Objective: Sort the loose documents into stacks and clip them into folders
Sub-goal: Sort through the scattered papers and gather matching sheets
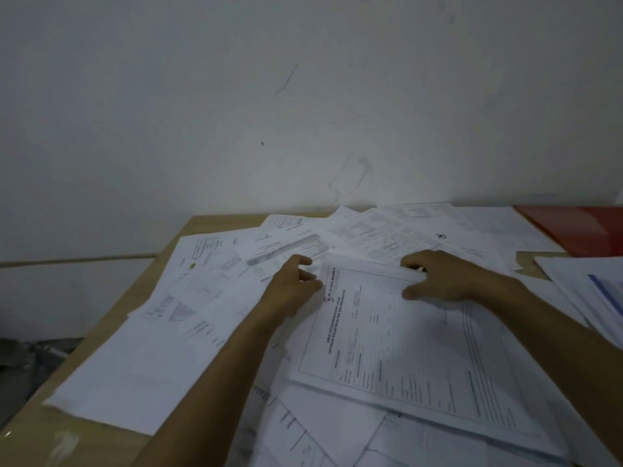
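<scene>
Sorting step: left hand (pixel 292 284) and right hand (pixel 438 276) pinch the top form (pixel 404 338), frame centre; next, lift it clear onto a stack.

- Setting: an office or records desk, indicated by paperwork throughout.
- Wooden desk (pixel 40 436) set against a plain, scuffed white wall (pixel 236 96).
- Loose printed forms (pixel 209 281) spread over the desk, beneath and on all sides of both hands.
- Bordered form with a letterhead (pixel 404 348) lying between the hands.
- Red folder (pixel 580 230) beyond the right hand (pixel 438 276), at the desk's far edge.
</scene>
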